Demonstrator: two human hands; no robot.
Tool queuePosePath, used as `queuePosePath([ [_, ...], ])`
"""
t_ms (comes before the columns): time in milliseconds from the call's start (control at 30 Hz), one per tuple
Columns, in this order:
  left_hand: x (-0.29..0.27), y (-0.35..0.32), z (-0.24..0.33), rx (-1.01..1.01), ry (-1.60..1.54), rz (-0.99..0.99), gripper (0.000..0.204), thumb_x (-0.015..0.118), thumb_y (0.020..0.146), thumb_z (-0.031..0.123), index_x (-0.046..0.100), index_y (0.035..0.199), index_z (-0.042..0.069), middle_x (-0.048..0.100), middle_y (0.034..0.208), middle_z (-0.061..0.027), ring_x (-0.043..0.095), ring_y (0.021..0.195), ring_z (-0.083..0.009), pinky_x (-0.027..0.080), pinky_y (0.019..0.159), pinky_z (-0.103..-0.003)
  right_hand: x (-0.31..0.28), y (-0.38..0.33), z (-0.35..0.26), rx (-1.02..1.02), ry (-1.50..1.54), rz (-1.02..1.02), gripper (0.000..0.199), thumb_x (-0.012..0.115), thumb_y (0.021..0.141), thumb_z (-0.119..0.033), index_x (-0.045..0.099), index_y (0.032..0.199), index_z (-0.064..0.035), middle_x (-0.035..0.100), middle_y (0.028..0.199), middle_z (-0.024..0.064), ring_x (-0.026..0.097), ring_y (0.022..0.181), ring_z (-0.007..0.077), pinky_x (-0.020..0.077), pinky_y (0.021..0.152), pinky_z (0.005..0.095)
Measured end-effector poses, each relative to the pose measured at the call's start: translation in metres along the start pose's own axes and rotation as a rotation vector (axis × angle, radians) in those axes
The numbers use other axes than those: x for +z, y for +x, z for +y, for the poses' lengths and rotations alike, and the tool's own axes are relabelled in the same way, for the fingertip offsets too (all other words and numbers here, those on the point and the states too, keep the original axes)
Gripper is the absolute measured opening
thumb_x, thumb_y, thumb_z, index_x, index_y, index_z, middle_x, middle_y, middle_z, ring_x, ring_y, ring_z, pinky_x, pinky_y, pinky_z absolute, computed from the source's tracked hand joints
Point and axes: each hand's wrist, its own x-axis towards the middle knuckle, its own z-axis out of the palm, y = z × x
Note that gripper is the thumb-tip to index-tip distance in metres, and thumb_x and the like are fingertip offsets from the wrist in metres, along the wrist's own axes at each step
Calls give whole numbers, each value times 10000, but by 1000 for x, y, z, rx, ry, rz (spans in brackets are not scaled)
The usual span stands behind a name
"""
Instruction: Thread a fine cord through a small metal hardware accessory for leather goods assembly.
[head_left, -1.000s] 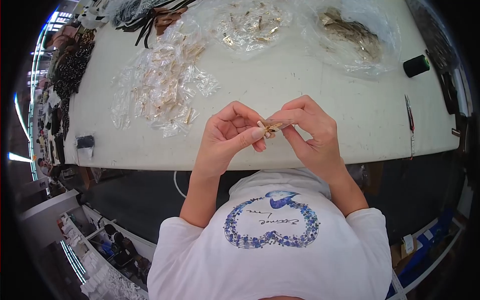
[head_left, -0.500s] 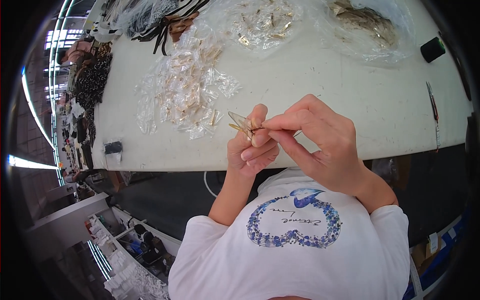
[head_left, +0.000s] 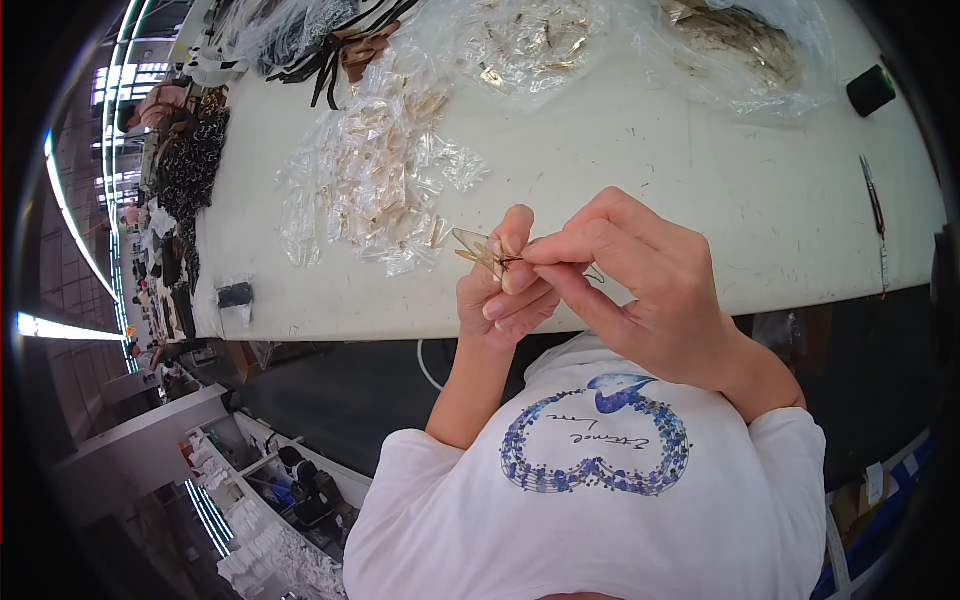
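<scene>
Close over the table's near edge, my left hand (head_left: 512, 298) is closed on a small clear plastic bag (head_left: 468, 240) with slim gold-coloured pieces showing in it. The bag sticks out to the left past the thumb. My right hand (head_left: 650, 285) meets it from the right, thumb and forefinger pinched on a thin dark cord (head_left: 596, 273) at the left thumb. A loose bit of this cord curves out behind the right fingers. How the cord joins the bag is hidden by the fingertips.
Many small clear bags with gold pieces (head_left: 375, 175) lie heaped left of centre. Larger plastic bags (head_left: 525, 60) are at the back. Black straps (head_left: 330, 55) lie far left. On the right are a dark thread spool (head_left: 870, 92) and slim pointed snips (head_left: 875, 205).
Both hands keep nearly the same hold. A curve of dark cord now shows more clearly behind my right fingers. The whole view has shifted slightly.
</scene>
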Motion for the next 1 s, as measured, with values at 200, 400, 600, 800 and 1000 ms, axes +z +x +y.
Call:
queuePosePath([
  [200,1,1,-2,18,38,9,31,490,1008,44,494,1018,72,656,866,-126,669,579,-159,550,473,-273,-1,-1,0,4,-6,-4,225,742,763,83,712,941,-50,647,826,63,655,684,156,507,556,262],
  [400,1,1,-2,17,36,42,40,497,1002,36,494,1013,75,656,857,-116,660,568,-144,536,457,-255,0,-2,1,4,4,2,227,735,760,90,711,938,-49,647,827,63,654,686,157,510,564,261],
  [600,0,2,-1,13,70,15,116,550,966,-7,497,1015,84,661,868,-107,656,567,-133,533,456,-243,-1,-1,1,20,-10,-4,216,730,762,92,710,931,-42,651,826,64,654,703,164,510,576,266],
  [800,-1,2,-1,5,82,23,158,587,944,-18,491,1009,89,658,864,-97,654,570,-125,531,457,-235,-1,-2,1,40,4,-1,205,726,765,92,708,924,-37,656,820,65,648,709,167,505,585,269],
  [1000,-1,3,-1,15,104,42,208,628,914,-25,486,1009,94,651,851,-82,641,555,-108,524,450,-223,-1,-2,2,53,9,1,195,723,771,93,704,918,-34,658,821,68,647,710,171,503,585,275],
])
